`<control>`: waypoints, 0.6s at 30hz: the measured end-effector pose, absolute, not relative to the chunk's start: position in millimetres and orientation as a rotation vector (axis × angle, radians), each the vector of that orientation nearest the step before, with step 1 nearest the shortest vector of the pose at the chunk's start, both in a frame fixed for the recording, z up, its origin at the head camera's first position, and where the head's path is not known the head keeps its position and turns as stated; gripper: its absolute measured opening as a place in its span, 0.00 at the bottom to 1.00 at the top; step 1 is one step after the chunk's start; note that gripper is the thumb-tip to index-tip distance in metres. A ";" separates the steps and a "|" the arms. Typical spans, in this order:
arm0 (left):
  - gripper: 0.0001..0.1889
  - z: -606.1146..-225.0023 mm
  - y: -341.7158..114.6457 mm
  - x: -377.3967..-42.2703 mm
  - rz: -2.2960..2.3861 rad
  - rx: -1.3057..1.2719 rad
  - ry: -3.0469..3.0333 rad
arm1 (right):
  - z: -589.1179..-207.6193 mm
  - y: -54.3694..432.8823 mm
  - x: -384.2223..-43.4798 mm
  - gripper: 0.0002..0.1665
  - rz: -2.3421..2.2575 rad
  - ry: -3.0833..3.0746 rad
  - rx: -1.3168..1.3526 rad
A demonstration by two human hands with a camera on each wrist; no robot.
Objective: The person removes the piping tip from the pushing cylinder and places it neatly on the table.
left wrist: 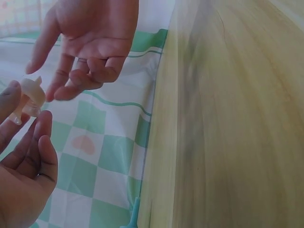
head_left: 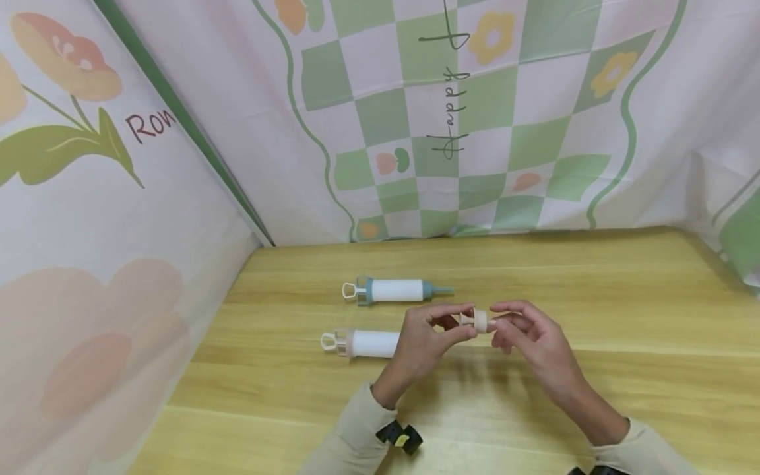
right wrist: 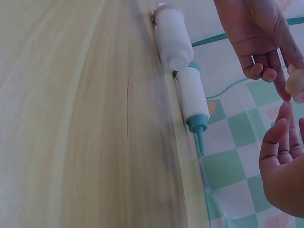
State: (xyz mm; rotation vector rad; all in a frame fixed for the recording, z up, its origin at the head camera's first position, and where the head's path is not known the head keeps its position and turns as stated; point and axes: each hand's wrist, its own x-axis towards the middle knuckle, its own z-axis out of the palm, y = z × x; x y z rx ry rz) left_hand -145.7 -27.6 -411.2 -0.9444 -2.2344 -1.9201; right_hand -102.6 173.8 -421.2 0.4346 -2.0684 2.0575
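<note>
My left hand [head_left: 423, 340] pinches a small beige nozzle cap [head_left: 479, 321] between thumb and fingertips, its narrow tip towards the right. Close to that tip is my right hand [head_left: 537, 343], its fingers loosely bent. In the left wrist view the right hand [left wrist: 97, 42] appears not to grip the cap [left wrist: 32, 97]; whether a fingertip touches it I cannot tell. Behind the left hand lies a white-barrelled syringe [head_left: 375, 344] with a beige collar and loop handle. The hand hides its right end in the head view; the right wrist view shows a bare white end [right wrist: 178, 59].
A second white syringe [head_left: 396, 290] with blue-grey ends, a white loop handle and a thin nozzle lies farther back. Both rest on the wooden table [head_left: 594, 396]. Printed cloths [head_left: 374, 119] hang behind the table and along its left side.
</note>
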 end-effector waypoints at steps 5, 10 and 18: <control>0.15 -412.2 -26.8 -146.4 -1.911 -0.958 -2.227 | -417.9 170.6 -102.4 0.14 2.051 -2.155 0.423; 0.15 -412.4 -25.3 -146.5 -1.889 -0.963 -2.231 | -415.3 166.6 -102.1 0.13 1.984 -2.197 0.394; 0.15 -390.6 -27.4 -134.8 -1.856 -1.011 -2.192 | -414.0 164.6 -101.7 0.12 1.971 -2.196 0.377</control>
